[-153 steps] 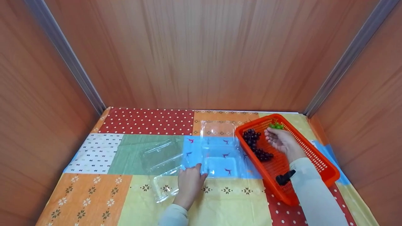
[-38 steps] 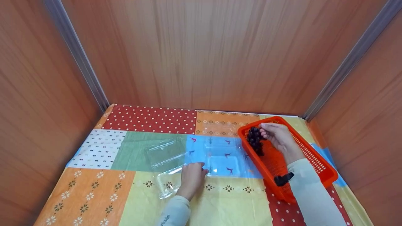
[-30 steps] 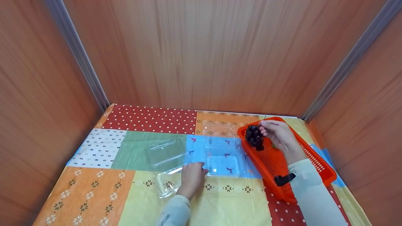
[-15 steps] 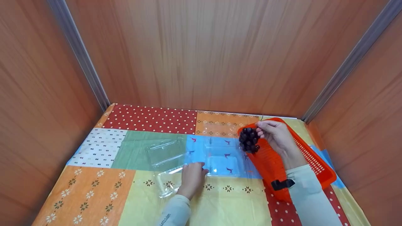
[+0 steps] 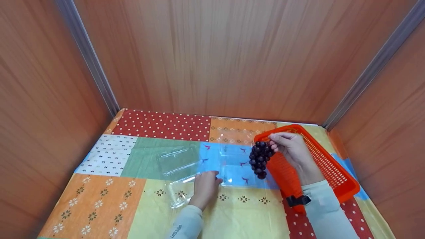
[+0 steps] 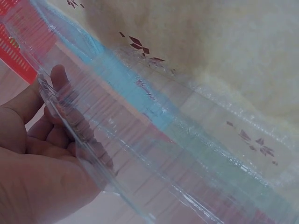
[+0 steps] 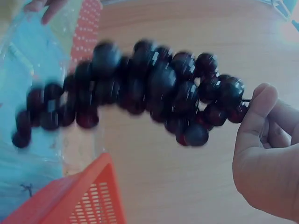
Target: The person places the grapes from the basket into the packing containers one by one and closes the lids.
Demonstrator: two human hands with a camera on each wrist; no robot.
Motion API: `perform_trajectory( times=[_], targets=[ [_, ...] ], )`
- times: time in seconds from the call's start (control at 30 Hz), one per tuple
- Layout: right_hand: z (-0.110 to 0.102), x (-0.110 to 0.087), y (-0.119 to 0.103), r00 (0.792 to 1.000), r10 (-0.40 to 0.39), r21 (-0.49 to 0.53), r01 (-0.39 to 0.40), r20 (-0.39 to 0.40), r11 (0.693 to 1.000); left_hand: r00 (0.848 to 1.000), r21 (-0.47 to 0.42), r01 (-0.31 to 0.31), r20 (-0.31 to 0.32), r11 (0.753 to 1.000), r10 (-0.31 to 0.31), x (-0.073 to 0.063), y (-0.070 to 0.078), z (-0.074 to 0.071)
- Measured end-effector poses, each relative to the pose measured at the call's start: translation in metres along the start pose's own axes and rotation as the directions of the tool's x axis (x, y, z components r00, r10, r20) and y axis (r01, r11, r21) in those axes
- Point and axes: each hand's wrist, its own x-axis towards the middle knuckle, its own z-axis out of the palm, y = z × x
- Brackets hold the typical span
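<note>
My right hand [image 5: 294, 152] pinches the stem of a bunch of dark purple grapes [image 5: 260, 159], which hangs over the left side of an orange plastic basket [image 5: 332, 166]. In the right wrist view, thumb and fingers meet at the stem end, and the bunch [image 7: 159, 84] stretches away to the left, slightly blurred. My left hand [image 5: 206, 187] stays low at the tablecloth among clear plastic container pieces. In the left wrist view that hand [image 6: 42, 172] pinches the rim of a clear plastic container [image 6: 154, 144] between thumb and curled fingers.
One clear container part [image 5: 179, 166] lies tilted on the green and yellow patches; another, a see-through tray [image 5: 237, 171], sits on the blue patch left of the basket. A patchwork tablecloth [image 5: 166, 126] covers the table, with wood-grain panels [image 5: 212, 59] on three sides.
My right hand has moved from the green grapes to the purple bunch, lifted it by its stem and carried it leftward over the basket's edge. My left hand stays in place.
</note>
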Motion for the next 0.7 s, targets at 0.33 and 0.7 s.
perform_trajectory(
  times=[0.33,0.7],
  targets=[
    [0.011,0.011,0.021,0.998,0.013,-0.2,-0.026,-0.066,0.979,1.0,-0.004,0.02,0.01,1.0,-0.02,0.002,0.0,0.0],
    [0.024,0.017,0.047,0.995,0.089,-0.235,-0.099,-0.051,0.967,1.0,0.04,-0.008,-0.021,0.999,0.009,0.001,0.001,0.001]
  ],
)
